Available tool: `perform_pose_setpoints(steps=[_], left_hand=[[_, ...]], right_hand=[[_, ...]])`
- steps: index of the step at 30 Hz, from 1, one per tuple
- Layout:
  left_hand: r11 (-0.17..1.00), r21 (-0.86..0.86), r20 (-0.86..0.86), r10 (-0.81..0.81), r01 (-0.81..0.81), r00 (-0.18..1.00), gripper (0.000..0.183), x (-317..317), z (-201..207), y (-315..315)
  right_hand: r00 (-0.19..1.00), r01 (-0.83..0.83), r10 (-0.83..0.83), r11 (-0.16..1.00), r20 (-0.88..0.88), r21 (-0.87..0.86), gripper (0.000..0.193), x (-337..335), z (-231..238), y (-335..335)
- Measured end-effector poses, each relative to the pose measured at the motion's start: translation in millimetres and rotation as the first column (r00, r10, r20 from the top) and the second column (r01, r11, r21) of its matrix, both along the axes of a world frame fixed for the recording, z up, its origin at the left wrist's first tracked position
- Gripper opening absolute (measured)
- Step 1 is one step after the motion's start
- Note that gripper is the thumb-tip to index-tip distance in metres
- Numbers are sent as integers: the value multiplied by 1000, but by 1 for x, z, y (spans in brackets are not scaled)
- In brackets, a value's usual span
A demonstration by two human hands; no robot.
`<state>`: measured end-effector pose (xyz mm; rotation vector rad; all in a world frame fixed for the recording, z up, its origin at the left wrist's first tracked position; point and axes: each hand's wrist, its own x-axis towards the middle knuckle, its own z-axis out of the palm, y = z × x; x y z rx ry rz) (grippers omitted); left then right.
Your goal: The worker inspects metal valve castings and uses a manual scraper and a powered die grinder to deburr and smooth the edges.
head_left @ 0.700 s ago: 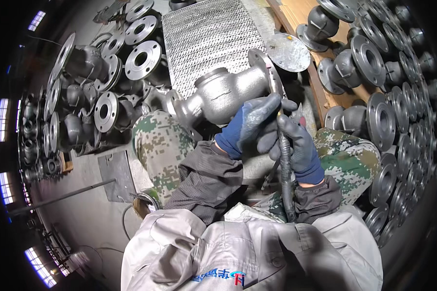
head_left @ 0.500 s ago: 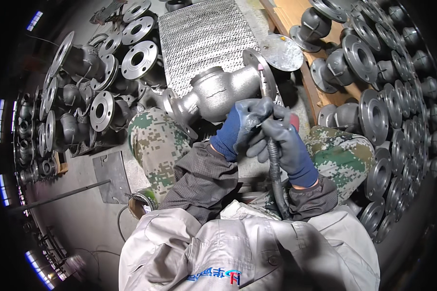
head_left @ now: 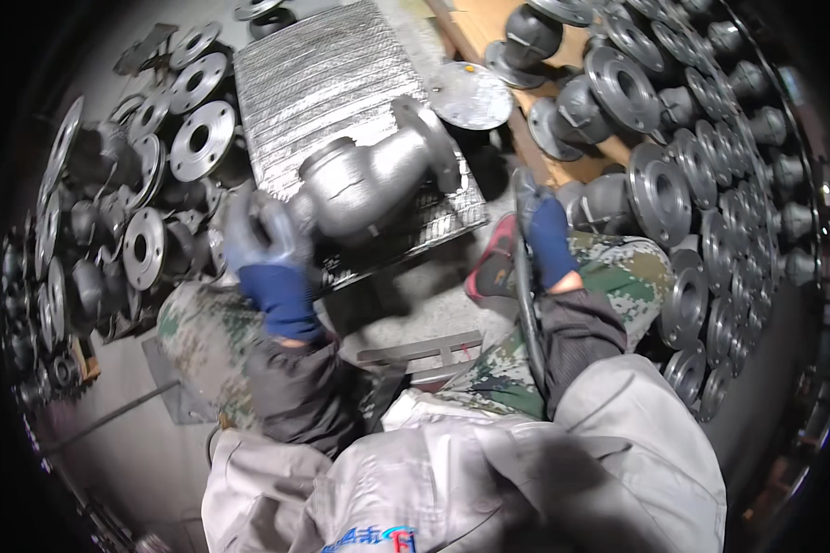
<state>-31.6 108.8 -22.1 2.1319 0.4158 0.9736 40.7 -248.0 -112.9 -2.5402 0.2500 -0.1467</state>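
Atop the ribbed metal desk [head_left: 304, 74], the silver flanged casting [head_left: 350, 189] lies between two gloved grips, its right-hand flange [head_left: 431, 143] raised on edge. A moment ago both grips were together around the dark hose [head_left: 528, 318]; now they have parted. The left grip [head_left: 275, 241] has gone to the casting's left end, its fingers apart there; blur hides whether it clasps the metal or only touches it. The right grip [head_left: 535, 210] stands away from the casting, near the right knee [head_left: 618, 263], closed around the hose, which runs down beside the sleeve [head_left: 581, 341]. This parting suggests the work has turned from the hose to the casting itself, with one side freed for handling it. More flanged castings [head_left: 609, 203] crowd the right side, and a pale round disc [head_left: 470, 97] sits just beyond the desk.
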Motion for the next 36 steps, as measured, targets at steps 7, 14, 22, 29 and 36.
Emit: perform_pose_setpoints(steps=[7,14,22,29,36], left_hand=[[630,-771,-36,-195,97,980,43,-25,-35,-2],[506,-862,-72,-61,-31,995,20,-17,-48,-10],[398,-918,-23,-60,3,998,37,-14,-38,-13],[461,-887,5,-20,14,1000,28,-23,-57,2],[958,-285,-393,-89,-29,915,43,-32,-67,15]], right_hand=[[988,60,-10,941,-152,332,26,55,8,28],[867,-171,372,847,-332,503,28,96,14,34],[770,76,336,796,-542,601,38,66,45,5],[910,-376,380,925,-167,56,28,100,39,25],[858,-472,512,814,34,-339,23,124,38,33]])
